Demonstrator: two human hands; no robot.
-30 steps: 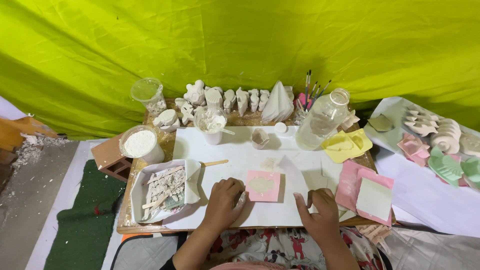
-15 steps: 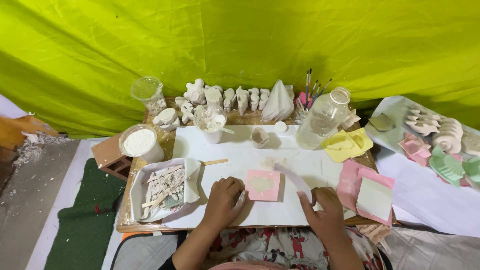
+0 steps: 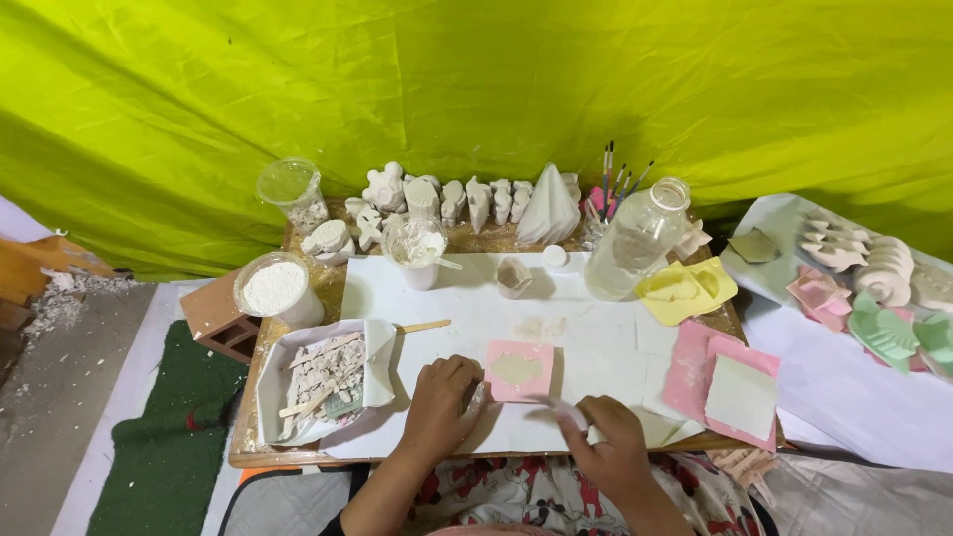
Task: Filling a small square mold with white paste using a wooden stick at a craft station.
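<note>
While both hands work at the lower middle of the frame, the pink square mould point(image 3: 519, 370) lies flat on the white-covered surface point(image 3: 596, 318) between and just above them, its pale filling facing up, seemingly kept level so the filling stays put. The left hand point(image 3: 440, 405) rests just left of the mould with its fingers curled together, touching or nearly touching its lower left corner as if to steady it; whether something small and clear is pinched under the fingertips cannot be told. The right hand point(image 3: 608, 437) sits lower right of the mould, fingers closed on a thin white strip point(image 3: 562, 409) that points up and left toward the mould's near edge. Left of the hands, a white tray point(image 3: 323, 387) holds plaster scraps and wooden sticks, within easy reach of the left hand, and a tub of white powder point(image 3: 275, 288) stands above it. A wooden stick point(image 3: 425, 326) lies beside the tray. Across the upper middle, white plaster figurines point(image 3: 467, 199) stand in a row at the back, out of the working area, beside a jar of brushes point(image 3: 608, 189) and a clear bottle point(image 3: 640, 238). Yellow moulds point(image 3: 685, 288) and more pink moulds point(image 3: 720, 382) wait at the right.
</note>
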